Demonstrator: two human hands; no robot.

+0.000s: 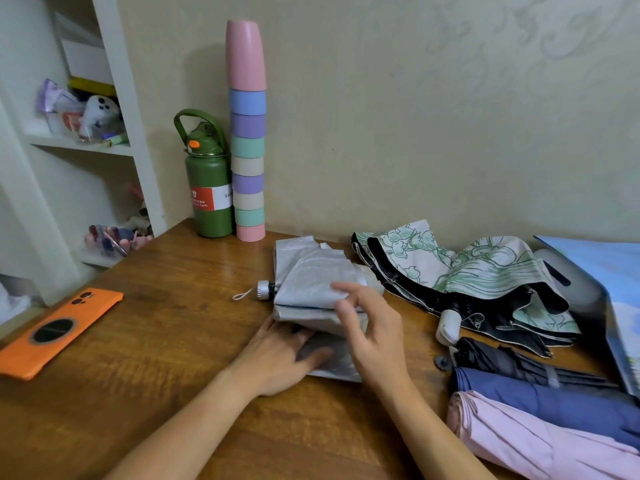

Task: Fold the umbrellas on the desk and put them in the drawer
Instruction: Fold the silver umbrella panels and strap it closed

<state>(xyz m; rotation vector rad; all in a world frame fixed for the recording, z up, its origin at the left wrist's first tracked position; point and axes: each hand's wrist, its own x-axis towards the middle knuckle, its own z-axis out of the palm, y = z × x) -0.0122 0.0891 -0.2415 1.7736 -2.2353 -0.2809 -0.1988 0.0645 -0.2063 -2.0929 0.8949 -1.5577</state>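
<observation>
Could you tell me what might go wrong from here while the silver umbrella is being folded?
The silver umbrella has loose panels; the left hand only presses the lower flap and the right hand hovers open, so the folds may spring apart. The floral umbrella lies close beside it and could snag. A wide sweep might topple the tall cup stack behind.

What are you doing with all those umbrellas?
A person is folding a silver-grey compact umbrella on the brown wooden desk. The left hand presses its fabric flat while the right hand works the folds. A green-flowered white umbrella, a dark blue one and a pink one wait alongside.
</observation>
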